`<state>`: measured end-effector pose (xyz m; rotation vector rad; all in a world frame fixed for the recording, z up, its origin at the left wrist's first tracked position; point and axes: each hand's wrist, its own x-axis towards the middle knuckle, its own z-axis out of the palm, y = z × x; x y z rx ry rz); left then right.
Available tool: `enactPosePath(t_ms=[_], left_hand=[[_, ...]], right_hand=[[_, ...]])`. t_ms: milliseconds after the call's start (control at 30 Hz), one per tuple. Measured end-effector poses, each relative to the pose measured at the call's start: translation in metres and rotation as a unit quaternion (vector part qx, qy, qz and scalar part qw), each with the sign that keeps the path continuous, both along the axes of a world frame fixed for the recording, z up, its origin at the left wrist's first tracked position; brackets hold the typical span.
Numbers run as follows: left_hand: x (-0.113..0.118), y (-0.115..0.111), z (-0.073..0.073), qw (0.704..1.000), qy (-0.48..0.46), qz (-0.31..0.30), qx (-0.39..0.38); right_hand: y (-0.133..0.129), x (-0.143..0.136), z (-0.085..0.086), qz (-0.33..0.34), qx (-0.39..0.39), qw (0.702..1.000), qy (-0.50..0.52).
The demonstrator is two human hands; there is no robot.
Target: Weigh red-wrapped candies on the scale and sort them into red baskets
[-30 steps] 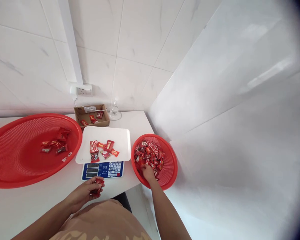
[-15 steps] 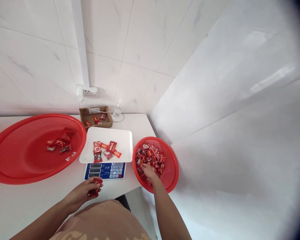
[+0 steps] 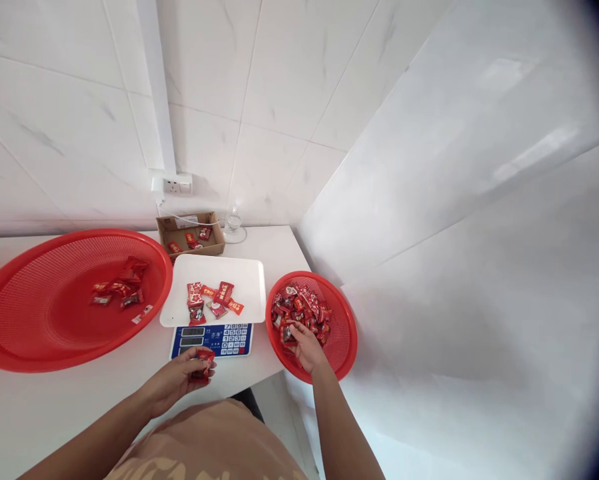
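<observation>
My left hand [image 3: 186, 375] is closed on red-wrapped candies [image 3: 205, 364], just in front of the blue panel of a scale [image 3: 212, 341]. Over the right red basket [image 3: 348, 340], my right hand [image 3: 304, 345] pinches a dark red candy [image 3: 288, 333], with a pile of wrapped candies [image 3: 303, 303] beneath it. Several red candy packets [image 3: 224, 292] lie on the scale's white tray [image 3: 244, 270], between the two baskets.
A large red basket [image 3: 44, 340] at the left holds several red packets [image 3: 129, 280]. Behind the tray stands a cardboard box [image 3: 214, 247] with a few candies, beside a clear glass object [image 3: 233, 223]. A wall socket [image 3: 176, 185] is above.
My right hand has lifted slightly from the pile, and a candy now shows between its fingers. My left hand has moved a little right and up with its candies.
</observation>
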<state>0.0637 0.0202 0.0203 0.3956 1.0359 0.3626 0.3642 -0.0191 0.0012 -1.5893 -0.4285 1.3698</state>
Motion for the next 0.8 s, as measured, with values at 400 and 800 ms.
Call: enactPosePath(t_ms=[400,800], left_hand=[[-0.009,-0.009,-0.001,1.000,0.009,-0.028,-0.005],[-0.012,-0.009,-0.001,0.999,0.021,-0.032,0.030]], right_hand=[[-0.007,-0.039,0.002,0.143,0.004,0.990,-0.011],[-0.001,-0.046,-0.004,0.137,0.034,0.983,-0.119]])
